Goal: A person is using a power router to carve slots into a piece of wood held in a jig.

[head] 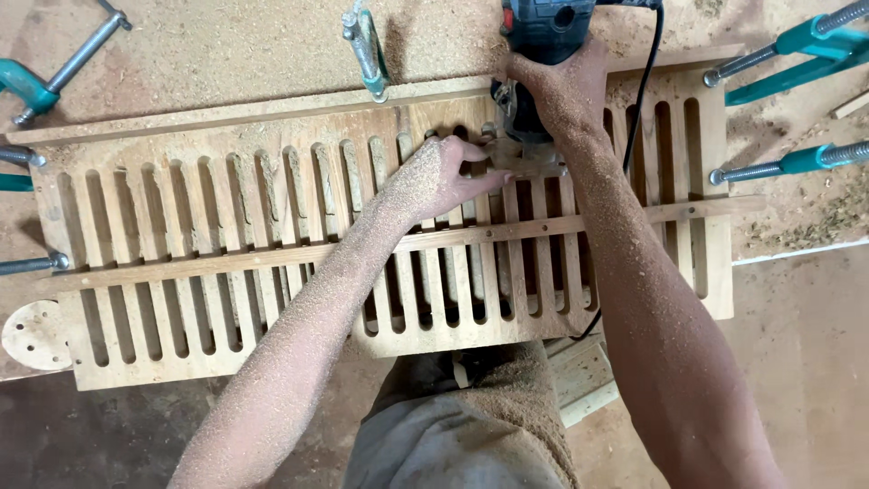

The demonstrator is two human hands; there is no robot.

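Wood: slotted template board [226, 299] lies flat over the workpiece [434, 113], long parallel slots across it, thin cross strip [272, 258] running side to side.
Sawdust: coats both forearms, the bench [226, 45] and the board.
Router: dark blue-green handheld router [539, 54] at 12 o'clock of the frame, its base plate [529, 163] sitting on the board near the top edge.
Right hand: right hand [561, 91] wrapped closed around the router body, gripping it from above.
Left hand: left hand [434, 177] at 9 o'clock of the router, fingers curled, thumb pressed against the base plate, knuckles on the slats.
Cord: black cable [644, 81] drops at 3 o'clock of the router, passing over the slots.
Clamps: teal bar clamps [815, 41] at 2 and 10 o'clock, one more [367, 50] at 12 holding the back rail.
Doing it well: judged, keep base flat, steady side pressure with left thumb, follow the slot wall, keep cable clear of the bit.
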